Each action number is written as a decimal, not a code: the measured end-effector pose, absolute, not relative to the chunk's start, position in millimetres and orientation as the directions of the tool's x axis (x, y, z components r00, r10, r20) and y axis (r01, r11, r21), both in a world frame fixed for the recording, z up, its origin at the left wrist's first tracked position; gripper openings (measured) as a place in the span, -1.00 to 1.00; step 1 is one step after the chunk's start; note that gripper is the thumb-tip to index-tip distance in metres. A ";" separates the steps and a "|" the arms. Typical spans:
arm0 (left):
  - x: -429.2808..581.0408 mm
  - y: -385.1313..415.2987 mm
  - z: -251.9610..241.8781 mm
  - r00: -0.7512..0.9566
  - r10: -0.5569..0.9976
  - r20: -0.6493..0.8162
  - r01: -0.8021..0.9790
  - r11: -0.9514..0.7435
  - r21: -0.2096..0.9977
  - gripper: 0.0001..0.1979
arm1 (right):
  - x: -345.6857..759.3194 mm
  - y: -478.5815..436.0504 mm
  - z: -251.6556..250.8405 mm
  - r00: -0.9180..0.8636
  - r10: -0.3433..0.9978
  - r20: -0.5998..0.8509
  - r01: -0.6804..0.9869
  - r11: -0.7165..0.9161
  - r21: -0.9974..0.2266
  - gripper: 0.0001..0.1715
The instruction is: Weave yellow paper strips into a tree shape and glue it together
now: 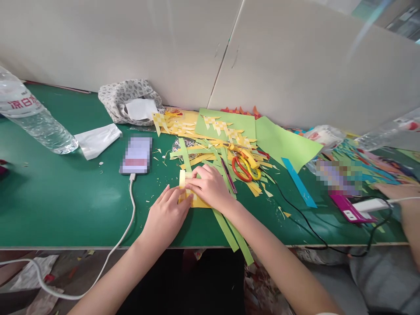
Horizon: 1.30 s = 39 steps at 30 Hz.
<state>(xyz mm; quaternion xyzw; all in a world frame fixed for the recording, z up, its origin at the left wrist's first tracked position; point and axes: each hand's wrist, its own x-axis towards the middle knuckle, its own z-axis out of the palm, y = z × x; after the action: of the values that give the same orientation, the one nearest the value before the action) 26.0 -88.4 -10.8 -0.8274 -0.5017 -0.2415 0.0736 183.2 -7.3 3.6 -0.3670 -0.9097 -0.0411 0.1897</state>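
Observation:
Both my hands are on a yellow woven paper piece (201, 202) at the table's front middle. My left hand (168, 211) is closed at its left side, fingertips pressed on the strips. From the right, my right hand (210, 187) pinches its upper part, and the fingers hide much of the weave. One pale yellow strip (182, 176) stands up between the hands. Green paper strips (226, 229) run under my right wrist and past the table edge. A dark craft knife (229, 176) and orange- and yellow-handled scissors (245, 168) lie just right of my right hand.
On the green table (82, 205), a phone (136, 155) charges by a white cable (133, 205). A water bottle (39, 118) and cloth bag (129, 98) stand left. Green sheets (285, 142), a power strip (349, 208) and another person's arm (410, 214) are right.

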 end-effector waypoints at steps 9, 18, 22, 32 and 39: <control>26.2 -88.9 -12.0 0.369 0.817 0.443 0.861 -0.480 0.169 -0.81 | 191.9 -19.2 7.7 -0.682 0.569 0.459 0.544 0.814 -0.201 -0.77; 26.0 -89.5 -13.0 0.391 0.776 0.496 0.862 -0.497 0.097 -0.83 | 202.6 -30.7 17.0 -0.632 0.672 0.386 0.465 0.728 -0.505 -0.78; 25.0 -89.9 -11.9 0.432 0.747 0.506 0.849 -0.527 0.053 -0.79 | 244.2 4.5 25.0 -0.176 0.773 0.610 0.725 0.521 -0.451 -0.74; 26.8 -91.4 -11.8 0.394 0.778 0.490 0.876 -0.479 0.057 -0.79 | 318.3 72.9 -3.0 0.321 0.896 0.306 0.885 -0.169 -0.435 -0.19; 26.5 -91.9 -10.7 0.362 0.832 0.421 0.893 -0.439 0.099 -0.77 | 309.2 59.0 -0.8 0.298 0.751 0.589 0.818 0.117 -0.563 -0.33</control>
<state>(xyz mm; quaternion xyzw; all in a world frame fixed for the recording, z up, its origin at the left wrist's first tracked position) 26.5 -91.9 -10.7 -0.8221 -0.5245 -0.2091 0.0733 309.2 59.0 -0.8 -0.6633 -0.5915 -0.0367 0.4570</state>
